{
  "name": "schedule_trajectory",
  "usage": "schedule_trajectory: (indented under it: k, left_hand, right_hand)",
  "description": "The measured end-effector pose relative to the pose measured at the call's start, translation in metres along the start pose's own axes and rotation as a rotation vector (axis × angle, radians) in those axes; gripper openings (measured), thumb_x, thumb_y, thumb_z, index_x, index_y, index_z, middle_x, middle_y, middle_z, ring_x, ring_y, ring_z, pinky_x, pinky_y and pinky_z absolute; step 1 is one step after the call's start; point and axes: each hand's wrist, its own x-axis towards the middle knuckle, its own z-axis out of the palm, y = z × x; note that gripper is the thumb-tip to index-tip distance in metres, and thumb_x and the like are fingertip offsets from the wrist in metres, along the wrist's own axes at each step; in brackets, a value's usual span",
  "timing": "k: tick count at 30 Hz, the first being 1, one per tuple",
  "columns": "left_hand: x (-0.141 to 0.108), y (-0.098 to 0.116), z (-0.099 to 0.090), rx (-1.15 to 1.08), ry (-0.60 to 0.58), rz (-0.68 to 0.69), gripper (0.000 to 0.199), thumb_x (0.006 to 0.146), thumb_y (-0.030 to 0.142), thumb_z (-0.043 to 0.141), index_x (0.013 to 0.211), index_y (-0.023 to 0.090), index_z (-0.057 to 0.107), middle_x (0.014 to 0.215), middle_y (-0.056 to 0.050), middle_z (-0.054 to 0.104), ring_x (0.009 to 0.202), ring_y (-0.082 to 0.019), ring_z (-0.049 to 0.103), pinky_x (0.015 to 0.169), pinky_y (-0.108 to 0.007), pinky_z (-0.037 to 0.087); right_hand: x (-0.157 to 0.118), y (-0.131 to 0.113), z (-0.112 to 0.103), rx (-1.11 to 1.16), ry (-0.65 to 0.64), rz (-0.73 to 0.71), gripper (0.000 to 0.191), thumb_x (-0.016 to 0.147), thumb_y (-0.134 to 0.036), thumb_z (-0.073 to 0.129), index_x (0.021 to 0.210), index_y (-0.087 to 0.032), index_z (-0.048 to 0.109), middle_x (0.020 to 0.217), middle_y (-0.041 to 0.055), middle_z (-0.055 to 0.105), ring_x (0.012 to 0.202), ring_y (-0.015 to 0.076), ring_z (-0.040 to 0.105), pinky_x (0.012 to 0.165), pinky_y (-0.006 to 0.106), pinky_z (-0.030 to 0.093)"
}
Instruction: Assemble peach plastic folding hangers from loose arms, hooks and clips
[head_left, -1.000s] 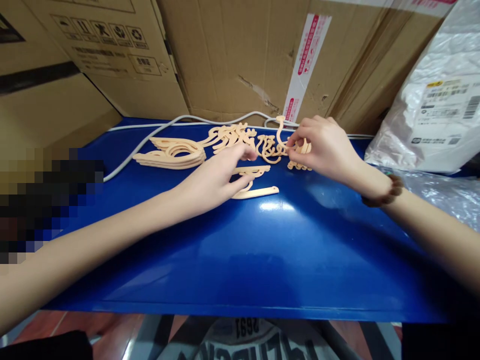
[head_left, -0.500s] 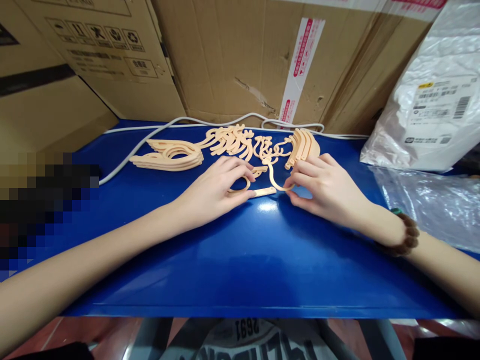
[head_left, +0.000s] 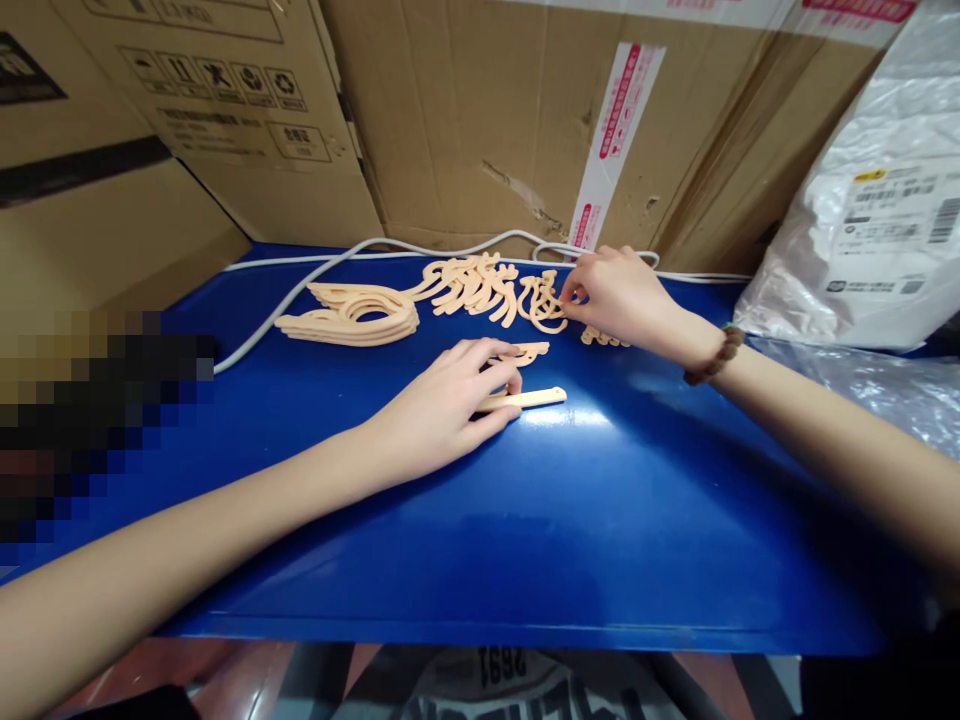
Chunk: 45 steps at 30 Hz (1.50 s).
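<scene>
My left hand (head_left: pixel 457 400) is closed on a flat light wooden piece (head_left: pixel 545 397), whose rounded end sticks out to the right past the fingertips. Just behind those fingers lies another small wooden part (head_left: pixel 531 353). My right hand (head_left: pixel 619 295) reaches over the back of the table, thumb and fingers pinched at the edge of a pile of curved wooden hooks (head_left: pixel 541 303); its fingertips touch one of them. Beneath the right hand, the ends of more wooden pieces (head_left: pixel 596 337) show, the rest being covered.
Stacked curved wooden pieces (head_left: pixel 352 315) and a heap of wavy ones (head_left: pixel 469 285) lie at the back of the blue table (head_left: pixel 480 560). Behind run a white cable (head_left: pixel 300 280) and cardboard boxes (head_left: pixel 465 120). A white plastic package (head_left: pixel 847 220) stands right.
My right hand has moved back and away from my left, and the curved piece it held in front is back among the hooks or hidden. The view has shifted slightly.
</scene>
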Motion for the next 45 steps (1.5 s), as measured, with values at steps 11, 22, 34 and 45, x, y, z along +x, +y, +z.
schedule_trajectory:
  k: [11, 22, 34, 45]
  left_hand:
    - [0.002, -0.006, 0.001, 0.066, 0.024, 0.017, 0.031, 0.102, 0.032, 0.042, 0.121, 0.017, 0.061, 0.136, -0.01, 0.054, 0.122, -0.026, 0.049, 0.106, -0.046, 0.04]
    - [0.003, -0.015, -0.001, -0.03, 0.052, -0.032, 0.034, 0.099, 0.037, 0.047, 0.125, 0.022, 0.064, 0.137, -0.008, 0.055, 0.123, -0.026, 0.052, 0.107, -0.046, 0.04]
    - [0.003, -0.02, -0.003, -0.087, 0.075, -0.038, 0.028, 0.092, 0.035, 0.06, 0.117, 0.023, 0.067, 0.131, -0.007, 0.059, 0.118, -0.024, 0.058, 0.101, -0.041, 0.046]
    - [0.001, -0.003, -0.003, -0.019, 0.009, 0.058, 0.035, 0.093, 0.05, 0.057, 0.116, 0.025, 0.063, 0.143, -0.007, 0.053, 0.134, -0.028, 0.046, 0.112, -0.052, 0.035]
  right_hand:
    - [0.042, -0.028, 0.001, 0.15, 0.051, -0.066, 0.034, 0.085, -0.031, 0.059, 0.113, -0.013, 0.065, 0.103, 0.0141, 0.068, 0.094, 0.0284, 0.061, 0.074, 0.037, 0.041]
    - [0.07, -0.037, 0.018, 0.43, -0.008, 0.155, 0.031, 0.074, -0.017, 0.063, 0.104, -0.014, 0.06, 0.092, 0.0113, 0.066, 0.077, 0.024, 0.059, 0.064, 0.036, 0.045]
    - [-0.023, -0.016, -0.001, 0.949, -0.05, 0.101, 0.044, 0.088, -0.009, 0.04, 0.13, -0.022, 0.033, 0.084, -0.0002, 0.056, 0.064, 0.0138, 0.056, 0.056, 0.027, 0.045]
    - [-0.107, -0.032, -0.008, 0.879, 0.047, 0.15, 0.033, 0.097, -0.045, 0.047, 0.074, -0.021, 0.041, 0.067, -0.0039, 0.042, 0.06, 0.0114, 0.039, 0.056, 0.026, 0.032]
